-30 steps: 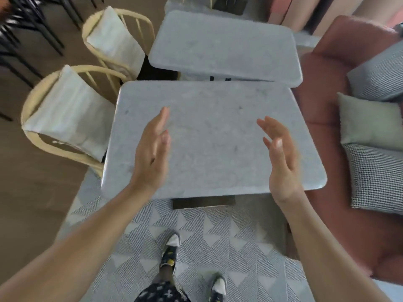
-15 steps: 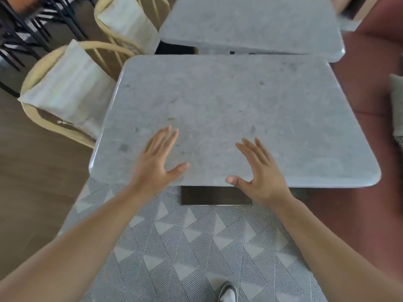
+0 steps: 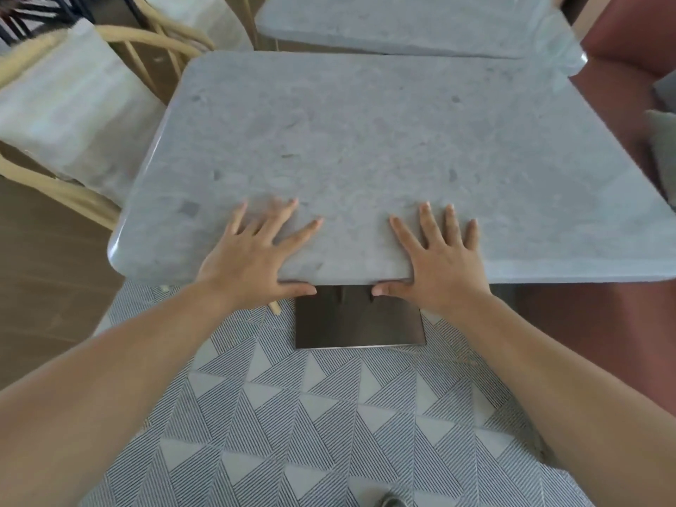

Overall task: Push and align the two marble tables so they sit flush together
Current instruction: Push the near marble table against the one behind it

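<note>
The near marble table [image 3: 365, 140] fills the middle of the view, its grey top bare. The far marble table [image 3: 402, 23] lies just beyond it, shifted to the right, with its near edge slightly skewed against the near table's far edge. A thin gap shows at the left of that seam. My left hand [image 3: 252, 258] and my right hand [image 3: 439, 261] sit side by side on the near table's front edge. Fingers are spread flat on top, and both thumbs are tucked against the underside of the edge.
Two cane chairs with pale cushions, one [image 3: 66, 104] beside the near table and one [image 3: 205, 12] further back, stand at the left. A red sofa [image 3: 622, 31] with a grey cushion [image 3: 664, 151] runs along the right. The dark metal base [image 3: 358, 323] rests on a patterned rug [image 3: 329, 415].
My hands came down from the air onto the near table's front edge and now clasp it. The view has moved closer and lower over the table.
</note>
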`<state>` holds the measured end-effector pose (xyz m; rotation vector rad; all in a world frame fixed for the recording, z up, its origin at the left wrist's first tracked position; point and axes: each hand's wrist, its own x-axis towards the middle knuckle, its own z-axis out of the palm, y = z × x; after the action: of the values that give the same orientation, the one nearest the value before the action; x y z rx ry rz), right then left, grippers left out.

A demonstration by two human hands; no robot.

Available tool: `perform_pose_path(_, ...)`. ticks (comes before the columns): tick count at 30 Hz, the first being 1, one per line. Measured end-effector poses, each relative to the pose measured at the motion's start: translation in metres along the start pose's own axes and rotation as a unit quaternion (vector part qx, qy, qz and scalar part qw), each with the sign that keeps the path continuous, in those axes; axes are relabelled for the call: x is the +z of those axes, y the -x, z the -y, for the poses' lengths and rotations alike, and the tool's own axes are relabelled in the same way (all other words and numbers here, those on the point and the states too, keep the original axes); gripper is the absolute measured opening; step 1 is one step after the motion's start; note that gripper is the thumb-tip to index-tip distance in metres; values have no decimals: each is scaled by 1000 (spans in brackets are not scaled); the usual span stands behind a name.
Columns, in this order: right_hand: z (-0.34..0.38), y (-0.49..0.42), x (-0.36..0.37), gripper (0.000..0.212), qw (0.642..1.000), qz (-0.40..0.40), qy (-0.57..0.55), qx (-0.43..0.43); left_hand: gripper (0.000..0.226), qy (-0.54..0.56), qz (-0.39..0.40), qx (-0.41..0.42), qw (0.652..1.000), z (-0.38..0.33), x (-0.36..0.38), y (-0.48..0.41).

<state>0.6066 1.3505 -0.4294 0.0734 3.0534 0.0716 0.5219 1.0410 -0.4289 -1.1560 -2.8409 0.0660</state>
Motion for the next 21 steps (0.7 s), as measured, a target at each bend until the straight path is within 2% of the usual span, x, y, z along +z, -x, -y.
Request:
perform_pose_path(4, -1, -1, 1, 127, 999, -28, 14, -8, 111, 25, -10, -27, 999, 1, 1, -2)
perform_pose_path(7, 0, -1, 3, 122, 999, -41, 17, 0, 117, 0, 23, -32, 999, 1, 1, -5)
perform_pose_path(13, 2, -2, 4, 125, 998, -55, 33, 10, 107, -4, -6, -9, 1000, 4, 5, -5)
perform_pose_path(21, 6, -3, 3, 128, 997, -66, 49, 13, 107, -15, -9, -6, 1000, 7, 3, -6)
